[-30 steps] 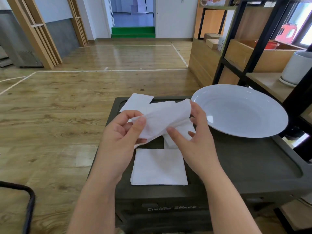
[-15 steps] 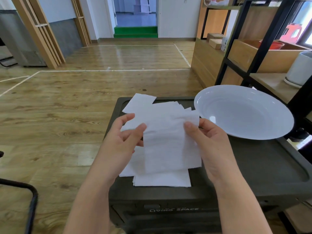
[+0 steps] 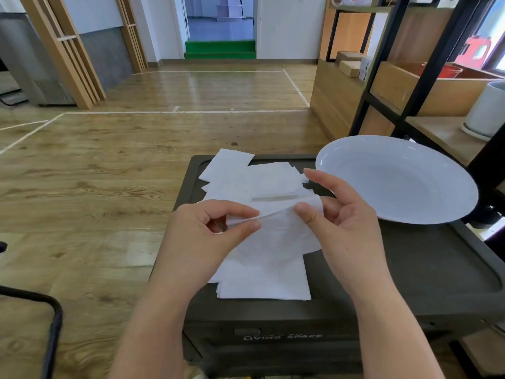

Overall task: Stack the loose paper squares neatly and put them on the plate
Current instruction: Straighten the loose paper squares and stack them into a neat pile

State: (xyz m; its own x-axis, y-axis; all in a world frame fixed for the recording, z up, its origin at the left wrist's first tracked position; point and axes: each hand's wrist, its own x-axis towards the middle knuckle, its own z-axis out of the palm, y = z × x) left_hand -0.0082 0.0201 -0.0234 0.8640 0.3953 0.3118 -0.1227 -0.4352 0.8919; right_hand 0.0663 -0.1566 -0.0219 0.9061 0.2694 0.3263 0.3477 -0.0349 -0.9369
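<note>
White square [image 3: 276, 231], upright half a second ago, now sinks toward the stack [image 3: 265, 283], pinched by left hand [image 3: 207, 236] and right hand [image 3: 341, 222]; plate [image 3: 404, 212] still empty.

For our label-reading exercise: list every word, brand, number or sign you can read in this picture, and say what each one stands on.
"LIVING SPACE" in pale capitals on the front face of the dark storage box.
A smaller line of print just above those words on the same face: too blurred to read.
The plate, the paper squares and the shelf items at the right show no readable text.
</note>
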